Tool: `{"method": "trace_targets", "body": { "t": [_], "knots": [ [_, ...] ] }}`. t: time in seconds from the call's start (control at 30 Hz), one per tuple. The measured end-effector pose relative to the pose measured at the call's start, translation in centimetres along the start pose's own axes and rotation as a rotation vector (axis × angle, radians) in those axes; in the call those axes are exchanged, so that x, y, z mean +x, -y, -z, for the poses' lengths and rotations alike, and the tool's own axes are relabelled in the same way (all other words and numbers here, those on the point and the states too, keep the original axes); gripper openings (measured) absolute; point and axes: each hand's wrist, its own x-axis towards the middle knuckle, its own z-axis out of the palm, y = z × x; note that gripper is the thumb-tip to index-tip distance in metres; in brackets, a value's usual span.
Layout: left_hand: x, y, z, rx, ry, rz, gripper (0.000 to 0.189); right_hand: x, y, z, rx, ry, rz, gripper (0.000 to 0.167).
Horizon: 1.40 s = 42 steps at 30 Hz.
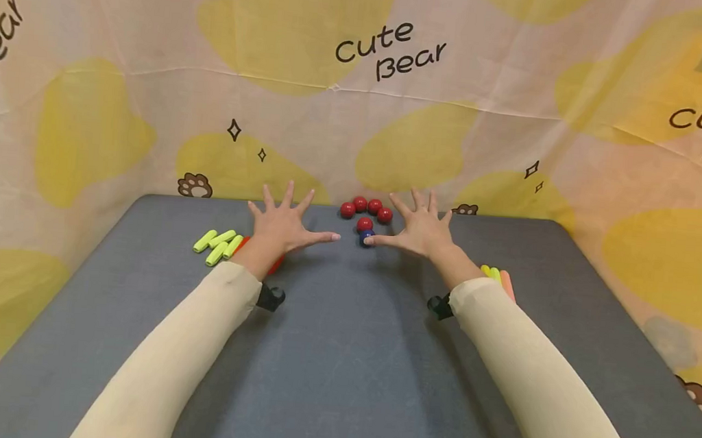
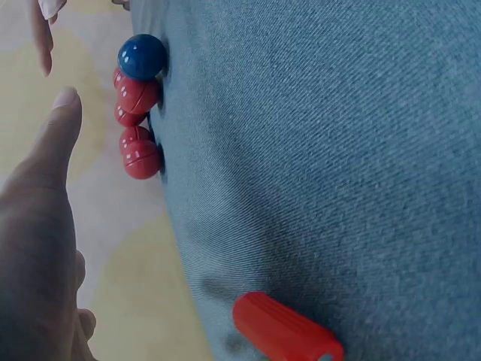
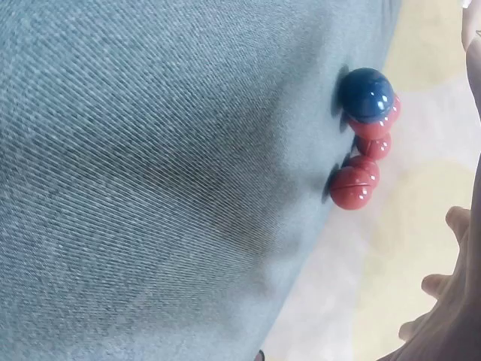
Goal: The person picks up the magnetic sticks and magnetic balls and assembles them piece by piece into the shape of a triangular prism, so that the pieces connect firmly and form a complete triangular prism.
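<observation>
Both hands hover over the grey table with fingers spread wide and thumbs pointing toward each other. The left hand (image 1: 285,226) holds nothing, its thumb a short way left of the balls. Nothing is held by the right hand (image 1: 424,233) either; its thumb overlaps the blue ball (image 1: 366,235) in the head view, while the right wrist view shows that ball (image 3: 367,95) apart from the fingers. Behind the blue ball are several glossy red balls (image 1: 365,224), near the table's far edge. A red ribbed cylinder (image 2: 282,327) lies below the left hand, partly hidden by the wrist in the head view.
Several yellow-green short sticks (image 1: 216,253) lie left of the left wrist. Beyond the right forearm, yellow, green and orange sticks (image 1: 507,285) are partly covered by the sleeve. A patterned cloth (image 1: 333,128) hangs behind the grey table (image 1: 339,369).
</observation>
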Motion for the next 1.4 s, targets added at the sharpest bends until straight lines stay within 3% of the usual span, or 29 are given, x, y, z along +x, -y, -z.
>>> {"method": "trace_targets", "body": {
  "t": [0.3,0.6,0.77,0.97,1.1,1.27,1.4],
  "knots": [
    [-0.1,-0.1,0.4,-0.018,-0.019,0.012,0.114,-0.2,0.2,0.1,0.018,-0.004,0.016,0.115],
    [-0.2,0.9,0.9,-0.071,-0.034,0.034,0.114,-0.5,0.1,-0.4,0.059,-0.001,0.037,0.111],
    [-0.9,1.4,0.5,-0.108,-0.042,-0.002,0.114,-0.9,0.5,-1.2,0.244,-0.04,0.123,0.101],
    [-3.3,2.4,-0.5,-0.18,-0.085,-0.06,0.108,-1.4,1.4,-3.5,0.449,-0.099,0.24,0.09],
    [-5.2,2.7,-1.1,-0.269,-0.151,-0.002,0.091,-1.3,1.9,-4.9,0.55,-0.156,0.255,0.077],
    [-6.8,2.6,-2.0,-0.341,-0.266,0.088,0.061,-1.0,2.0,-6.4,0.714,-0.213,0.208,0.058],
    [-7.2,2.4,-2.8,-0.368,-0.282,0.093,0.05,-1.1,1.6,-7.5,0.787,-0.236,0.17,0.05]
  ]
}}
